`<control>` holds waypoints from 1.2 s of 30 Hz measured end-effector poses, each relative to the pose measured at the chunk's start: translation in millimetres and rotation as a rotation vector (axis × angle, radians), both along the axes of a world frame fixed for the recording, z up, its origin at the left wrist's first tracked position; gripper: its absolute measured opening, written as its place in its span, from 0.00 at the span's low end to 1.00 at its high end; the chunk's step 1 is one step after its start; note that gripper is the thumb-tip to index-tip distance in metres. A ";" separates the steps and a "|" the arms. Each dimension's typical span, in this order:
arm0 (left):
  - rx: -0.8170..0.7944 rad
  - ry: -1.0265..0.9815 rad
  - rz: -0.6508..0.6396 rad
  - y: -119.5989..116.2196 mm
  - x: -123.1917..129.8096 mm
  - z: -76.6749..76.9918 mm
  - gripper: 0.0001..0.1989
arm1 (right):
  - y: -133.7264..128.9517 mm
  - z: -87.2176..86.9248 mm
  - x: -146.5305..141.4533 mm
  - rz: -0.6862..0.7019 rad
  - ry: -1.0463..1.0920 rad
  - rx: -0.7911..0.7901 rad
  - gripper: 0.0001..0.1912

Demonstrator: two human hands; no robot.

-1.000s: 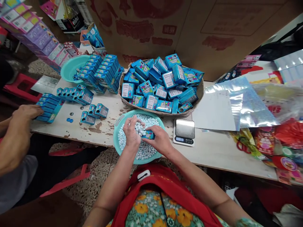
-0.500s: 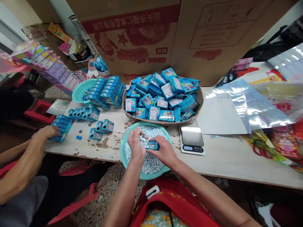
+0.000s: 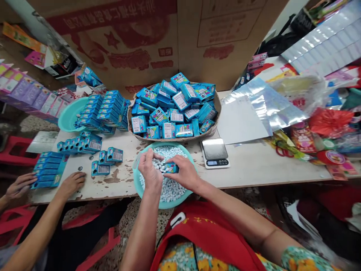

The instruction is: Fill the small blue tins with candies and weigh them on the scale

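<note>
Small pale blue and white candies (image 3: 172, 191) fill a turquoise basin (image 3: 137, 185) at the table's front edge. Above it, my left hand (image 3: 150, 171) is cupped around a handful of the same candies. My right hand (image 3: 184, 172) grips a small blue candy box (image 3: 171, 167) between thumb and fingers, lying on its side. One end of the box points at the candies in my left hand, very close to them. Whether any candies are passing into the box, I cannot tell.
Behind the basin, a cardboard tray (image 3: 131, 124) is heaped with blue boxes. A digital scale (image 3: 216, 152) stands to the right, near silvery plastic sheets (image 3: 262, 99). At left, a co-worker's hands (image 3: 72, 184) rest by rows of blue boxes (image 3: 47, 169). A large carton (image 3: 191, 75) stands behind.
My view has swung right, so the table appears further left. Both my hands stay over the basin with the box and candies. One co-worker's hand now lies on the table beside the box rows.
</note>
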State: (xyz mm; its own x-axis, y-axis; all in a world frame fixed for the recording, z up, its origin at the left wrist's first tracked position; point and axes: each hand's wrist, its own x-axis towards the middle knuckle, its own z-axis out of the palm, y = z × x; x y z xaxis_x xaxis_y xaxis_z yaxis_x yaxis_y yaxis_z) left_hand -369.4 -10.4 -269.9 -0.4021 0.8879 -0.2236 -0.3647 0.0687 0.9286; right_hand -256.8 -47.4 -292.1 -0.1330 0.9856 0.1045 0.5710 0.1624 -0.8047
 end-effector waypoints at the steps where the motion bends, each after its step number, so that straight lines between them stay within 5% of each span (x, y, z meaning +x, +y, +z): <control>1: 0.007 -0.003 -0.014 0.3 0.8 0.3 0.14 | 0.4 0.4 0.8 -0.005 -0.002 0.000 0.20; 20: 0.155 -0.035 -0.110 8.9 -3.3 12.0 0.11 | 14.0 2.8 2.2 -0.008 0.196 -0.022 0.20; 24: 0.071 0.119 -0.070 28.9 -29.7 -26.9 0.13 | 8.1 4.9 19.7 -0.024 0.317 0.000 0.21; 30: -0.032 0.871 -0.472 37.4 -17.8 -118.1 0.11 | 1.3 7.4 36.6 -0.081 0.335 -0.002 0.19; 34: -0.010 1.204 -0.707 19.3 -1.0 -136.4 0.08 | 2.6 4.0 39.3 -0.099 0.305 0.032 0.19; 36: -0.043 1.180 -0.710 12.8 -4.2 -136.2 0.04 | 3.1 -0.6 40.2 -0.115 0.243 0.021 0.18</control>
